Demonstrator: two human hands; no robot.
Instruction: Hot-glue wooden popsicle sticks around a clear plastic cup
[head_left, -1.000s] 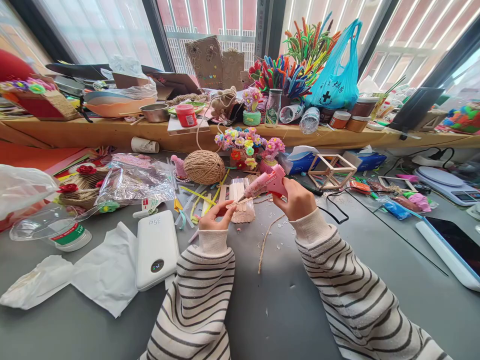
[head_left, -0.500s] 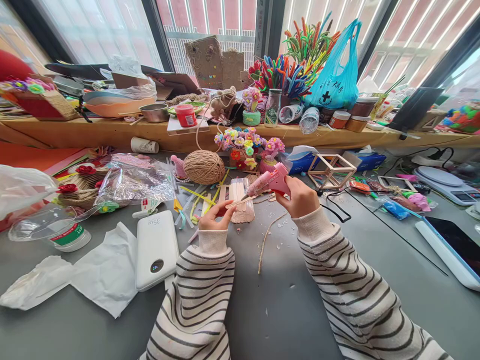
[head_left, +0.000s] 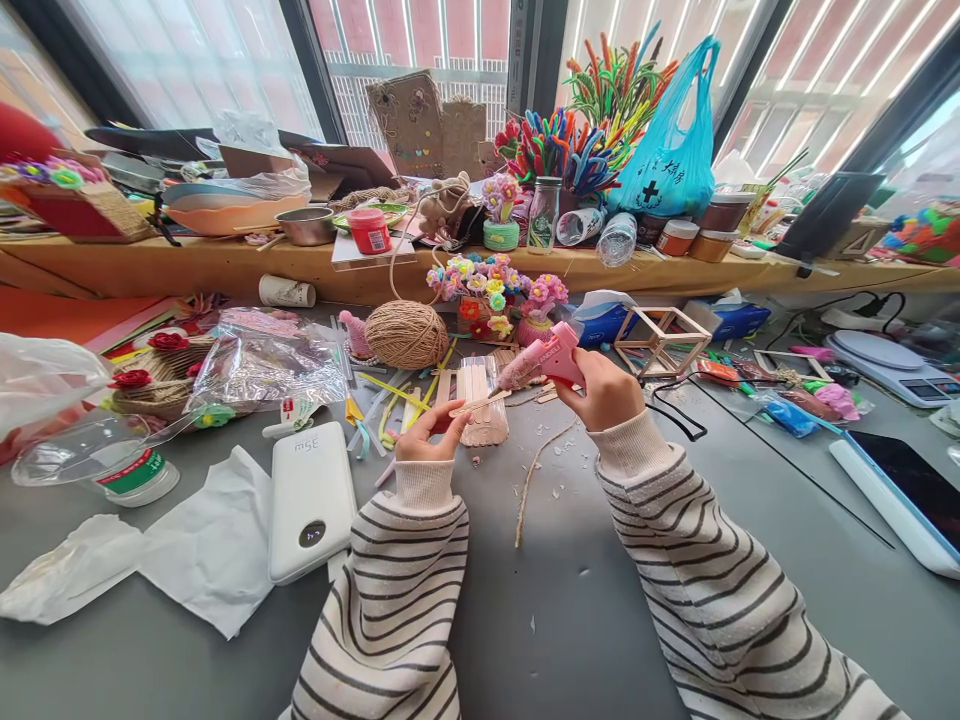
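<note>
Between the thumb and fingers of my left hand [head_left: 433,434] is a thin wooden craft stick [head_left: 482,403], held level and pointing right. My right hand [head_left: 606,388] is wrapped round the handle of a pink hot glue gun [head_left: 545,359]. The gun's nozzle points down and left, close to the stick's right part; whether they touch I cannot tell. Just beyond and below the stick lies a panel of craft sticks [head_left: 484,430] with rounded ends, partly hidden by it. A short piece of twine [head_left: 534,475] rests on the grey table between my arms.
A twine ball [head_left: 407,335] and crocheted flowers [head_left: 480,290] stand behind my hands. To the left lie a white power bank [head_left: 313,500] and crumpled tissue [head_left: 214,545]. On the right are a wooden stick frame [head_left: 664,340], a black cable [head_left: 679,420] and a phone [head_left: 907,485].
The glue gun and my right hand have shifted very slightly right and down. The craft stick stays in my left hand, which is nearly still.
</note>
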